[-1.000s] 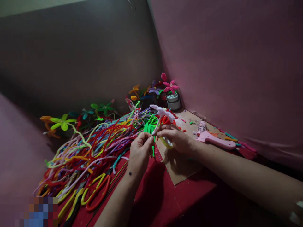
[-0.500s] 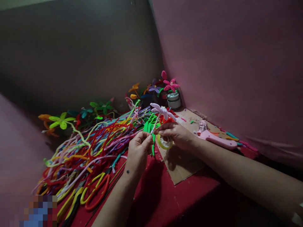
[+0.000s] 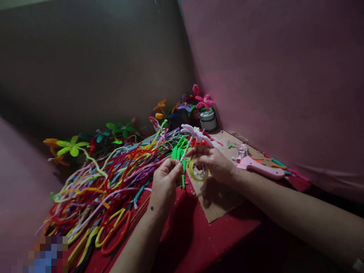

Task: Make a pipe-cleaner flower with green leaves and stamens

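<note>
A pale lilac pipe-cleaner flower (image 3: 195,132) leans up and to the right, its stem pinched near the lower end between the thumb and fingers of my left hand (image 3: 167,174). My right hand (image 3: 212,161) is closed on a yellowish roll of tape (image 3: 194,175), which hangs below the fingers beside the stem. Whether a strip of tape runs from the roll to the stem is too fine to make out. Green pipe cleaners (image 3: 178,151) lie just behind my left fingertips.
A heap of coloured pipe cleaners (image 3: 113,170) covers the left, with red-handled scissors (image 3: 118,235) and yellow-black pliers (image 3: 88,246) in front. At right, a pink glue gun (image 3: 261,168) rests by a cardboard sheet (image 3: 212,208). Finished flowers (image 3: 204,101) stand behind near a white-lidded jar (image 3: 208,120).
The tape roll has turned to face me more squarely and sits slightly lower. My right fingers have shifted around it. My left hand still pinches the stem.
</note>
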Demonstrator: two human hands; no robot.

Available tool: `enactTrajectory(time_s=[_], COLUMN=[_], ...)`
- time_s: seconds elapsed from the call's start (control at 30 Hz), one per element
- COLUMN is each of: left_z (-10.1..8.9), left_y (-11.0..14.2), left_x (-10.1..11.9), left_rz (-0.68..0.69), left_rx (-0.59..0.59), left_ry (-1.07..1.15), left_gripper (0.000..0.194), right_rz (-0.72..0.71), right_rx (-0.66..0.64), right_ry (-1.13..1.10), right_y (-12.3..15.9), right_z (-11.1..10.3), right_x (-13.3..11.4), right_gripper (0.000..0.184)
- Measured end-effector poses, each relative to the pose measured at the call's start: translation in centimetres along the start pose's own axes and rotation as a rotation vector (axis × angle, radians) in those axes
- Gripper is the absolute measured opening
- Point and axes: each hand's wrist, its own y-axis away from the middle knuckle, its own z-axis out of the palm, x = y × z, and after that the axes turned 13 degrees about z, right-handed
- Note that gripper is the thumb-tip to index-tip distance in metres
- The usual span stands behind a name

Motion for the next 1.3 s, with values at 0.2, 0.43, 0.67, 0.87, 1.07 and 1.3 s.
enactTrajectory(time_s=[0.2,0.43,0.67,0.87,1.07,1.3], left_z=[0.2,0.3,0.5,0.6,0.5,0.0], left_y=[0.1,0.1,0.2,0.2,0.1,0.0], left_x=[0.1,0.5,0.2,0.3,0.5,0.7], left_rz=[0.015,-0.009,-0.026,-0.094,-0.193,-0.348], left_rx=[-0.005,-0.032,-0.052,-0.048,-0.053,-0.183], left_ry=[0.011,-0.123,-0.184,-0.069,0.136,0.405], left_gripper=[0.014,0.016,0.016,0.016,0.017,0.016], right_rz=[0.053,-0.023,-0.081,0.041,-0.126,-0.161], right_rx=[-0.01,-0.054,-0.063,-0.17,-0.149,-0.108], right_ry=[-0.02,0.16,0.148,0.062,0.084,0.113], right_y=[0.0,-0.3,-1.0,-0.7,-0.9,-1.1], right_z=[0.2,-0.4,-0.5,-0.1,-0.1,-0.4], right_x=[0.2,1.0,1.3,1.5,1.7,1.7], right_gripper=[0.006,0.016,0.011,0.009,0.015,0.013])
